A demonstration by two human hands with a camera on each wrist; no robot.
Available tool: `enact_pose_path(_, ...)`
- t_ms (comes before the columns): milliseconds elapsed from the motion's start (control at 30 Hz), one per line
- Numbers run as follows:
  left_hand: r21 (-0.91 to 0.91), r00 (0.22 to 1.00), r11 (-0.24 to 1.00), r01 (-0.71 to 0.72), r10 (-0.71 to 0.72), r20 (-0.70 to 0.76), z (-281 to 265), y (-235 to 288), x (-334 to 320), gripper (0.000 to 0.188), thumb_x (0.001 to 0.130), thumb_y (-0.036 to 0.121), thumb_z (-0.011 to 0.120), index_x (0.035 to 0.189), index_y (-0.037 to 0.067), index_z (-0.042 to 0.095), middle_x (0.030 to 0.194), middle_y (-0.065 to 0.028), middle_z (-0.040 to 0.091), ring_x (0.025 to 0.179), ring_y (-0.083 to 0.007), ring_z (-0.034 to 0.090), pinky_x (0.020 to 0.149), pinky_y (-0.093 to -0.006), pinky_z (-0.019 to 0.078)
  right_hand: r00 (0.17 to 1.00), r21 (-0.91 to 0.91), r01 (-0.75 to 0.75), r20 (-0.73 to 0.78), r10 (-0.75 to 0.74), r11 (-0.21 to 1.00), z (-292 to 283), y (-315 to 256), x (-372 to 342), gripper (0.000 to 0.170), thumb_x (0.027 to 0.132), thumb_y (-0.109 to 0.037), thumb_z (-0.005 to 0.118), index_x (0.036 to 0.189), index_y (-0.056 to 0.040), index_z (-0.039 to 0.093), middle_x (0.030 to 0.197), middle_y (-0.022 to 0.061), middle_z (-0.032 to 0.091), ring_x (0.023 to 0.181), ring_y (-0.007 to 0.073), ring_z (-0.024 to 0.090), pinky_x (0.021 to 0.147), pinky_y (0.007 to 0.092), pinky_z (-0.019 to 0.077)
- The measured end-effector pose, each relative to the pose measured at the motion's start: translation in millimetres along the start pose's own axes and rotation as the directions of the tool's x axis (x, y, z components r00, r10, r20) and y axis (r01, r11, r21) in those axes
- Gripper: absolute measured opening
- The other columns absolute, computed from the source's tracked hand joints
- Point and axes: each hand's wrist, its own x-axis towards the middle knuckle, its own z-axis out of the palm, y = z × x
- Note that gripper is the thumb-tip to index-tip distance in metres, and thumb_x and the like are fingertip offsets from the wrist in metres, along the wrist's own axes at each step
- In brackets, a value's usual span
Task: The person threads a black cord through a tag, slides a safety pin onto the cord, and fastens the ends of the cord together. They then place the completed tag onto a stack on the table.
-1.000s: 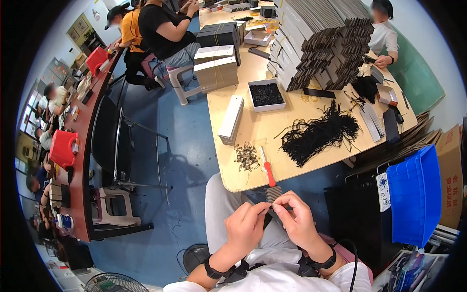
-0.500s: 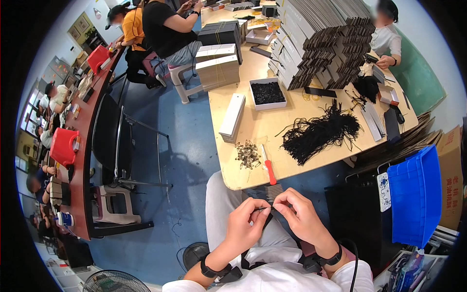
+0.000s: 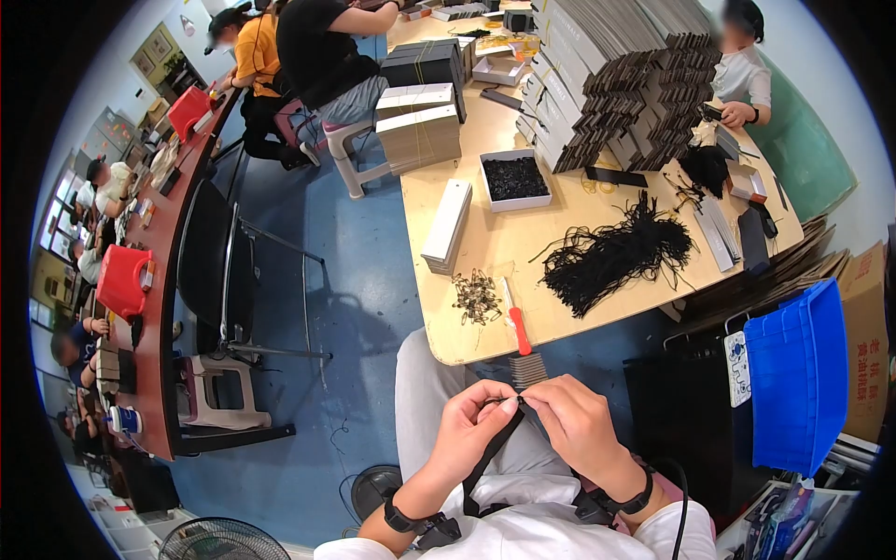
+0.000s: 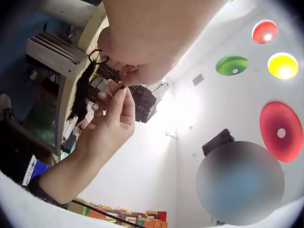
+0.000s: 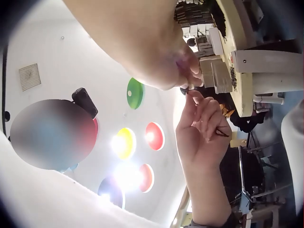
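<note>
In the head view, my left hand [image 3: 467, 427] and right hand [image 3: 581, 422] meet fingertip to fingertip above the lap. Between them is a thin black cord [image 3: 498, 400], pinched by thumb and fingers on both sides. A loop of dark cord [image 4: 97, 57] sticks out past the left fingers in the left wrist view. In the right wrist view, a small black piece [image 5: 184, 90] shows where the fingertips meet; its kind cannot be told. Nearest on the table are a red-handled tool [image 3: 517, 329], a pile of small metal clips [image 3: 476, 299] and a heap of black cords [image 3: 616, 254].
The table [image 3: 448, 343] also bears a white box of small black parts [image 3: 515, 179], a long white box [image 3: 446, 228] and tall stacks of grey cards [image 3: 616, 84]. A blue bin [image 3: 793, 378] stands at right. Other people sit around the room.
The cord was drawn out between slightly parted hands half a second ago. Now the fingertips are close together again, and the right hand has turned with its fingers pointing more downward.
</note>
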Motion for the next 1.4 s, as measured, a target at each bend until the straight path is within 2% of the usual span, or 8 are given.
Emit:
enact_pose_path(167, -0.03, 1.0, 1.0, -0.008, 0.008, -0.011, -1, -4, 0, 0.012, 0.09, 0.011, 0.065, 0.098, 0.002, 0.061, 0.078, 0.0093, 0.051, 0.067, 0.0016, 0.039, 0.06, -0.0155, 0.03, 0.998, -0.078, 0.062, 0.012, -0.061, 0.995, 1, 2, -2, 0.023, 0.072, 0.005, 0.067, 0.094, 0.0003, 0.062, 0.084, 0.0087, 0.065, 0.073, 0.0243, 0.064, 0.059, 0.0325, 0.0527)
enact_pose_path(500, 0.011, 0.997, 1.0, -0.017, 0.017, -0.072, 6, 0, 0, 0.01, 0.09, 0.009, 0.064, 0.096, 0.002, 0.063, 0.079, 0.0082, 0.054, 0.066, 0.0022, 0.041, 0.06, -0.0142, 0.0312, 0.996, -0.057, 0.094, -0.001, -0.094, 0.994, 2, 8, -4, 0.025, 0.071, 0.007, 0.065, 0.095, 0.0014, 0.062, 0.085, 0.0092, 0.065, 0.074, 0.0239, 0.064, 0.059, 0.0322, 0.0529)
enact_pose_path(567, 0.057, 0.998, 0.998, -0.039, 0.042, -0.05, 1, -5, 0, 0.012, 0.091, 0.005, 0.062, 0.101, -0.002, 0.062, 0.087, 0.0043, 0.059, 0.07, 0.0022, 0.046, 0.06, -0.0127, 0.0363, 0.991, -0.128, 0.137, 0.016, -0.137, 0.982, 3, 10, -4, 0.025, 0.069, 0.004, 0.065, 0.094, 0.0006, 0.062, 0.083, 0.0083, 0.065, 0.071, 0.0222, 0.063, 0.057, 0.0313, 0.052)
enact_pose_path(800, 0.1, 0.994, 0.992, -0.071, 0.078, -0.073, 8, -3, -2, 0.011, 0.092, 0.006, 0.062, 0.099, -0.002, 0.062, 0.083, 0.0042, 0.059, 0.065, 0.0029, 0.043, 0.056, -0.0125, 0.0343, 0.984, -0.271, 0.174, 0.076, -0.159, 0.947, 0, 11, -2, 0.019, 0.069, 0.001, 0.066, 0.088, -0.0017, 0.06, 0.074, 0.0054, 0.059, 0.064, 0.0197, 0.059, 0.052, 0.0301, 0.0487)
enact_pose_path(967, 0.38, 0.989, 0.922, -0.08, 0.12, -0.082, 4, -3, -2, 0.01, 0.087, 0.008, 0.067, 0.094, 0.002, 0.066, 0.064, 0.0102, 0.043, 0.055, 0.0019, 0.03, 0.047, -0.0172, 0.0208, 0.98, -0.293, 0.192, 0.113, -0.165, 0.937, -3, 13, -2, 0.016, 0.072, -0.001, 0.067, 0.085, -0.0034, 0.058, 0.07, 0.0044, 0.055, 0.064, 0.0191, 0.058, 0.052, 0.0297, 0.0486)
enact_pose_path(1067, 0.445, 0.978, 0.885, -0.139, 0.194, -0.079, 5, -2, -3, 0.008, 0.085, 0.01, 0.07, 0.09, 0.004, 0.069, 0.057, 0.0106, 0.033, 0.053, 0.0005, 0.024, 0.046, -0.0208, 0.0165, 0.973, -0.284, 0.214, 0.143, -0.179, 0.935, -4, 16, -4, 0.018, 0.07, -0.002, 0.068, 0.086, -0.0037, 0.058, 0.072, 0.004, 0.054, 0.067, 0.0183, 0.059, 0.053, 0.0292, 0.0489)
enact_pose_path(1267, 0.537, 0.969, 0.829, -0.159, 0.235, -0.074, 3, -3, -7, 0.01, 0.085, 0.01, 0.071, 0.086, 0.001, 0.07, 0.056, 0.0111, 0.034, 0.052, 0.0, 0.023, 0.046, -0.0217, 0.0151, 0.947, -0.293, 0.283, 0.234, -0.218, 0.913, -8, 19, -7, 0.022, 0.067, -0.004, 0.067, 0.087, -0.0045, 0.059, 0.076, 0.0031, 0.054, 0.071, 0.0167, 0.058, 0.055, 0.028, 0.0496)
enact_pose_path(1400, 0.515, 0.976, 0.849, -0.114, 0.192, -0.101, 2, -5, -9, 0.011, 0.086, 0.011, 0.071, 0.088, 0.0, 0.071, 0.057, 0.0111, 0.036, 0.053, 0.0, 0.025, 0.047, -0.0214, 0.016, 0.951, -0.289, 0.288, 0.197, -0.237, 0.913, -10, 19, -6, 0.022, 0.067, -0.004, 0.067, 0.087, -0.0049, 0.059, 0.074, 0.0029, 0.053, 0.069, 0.0168, 0.057, 0.055, 0.0275, 0.0494)
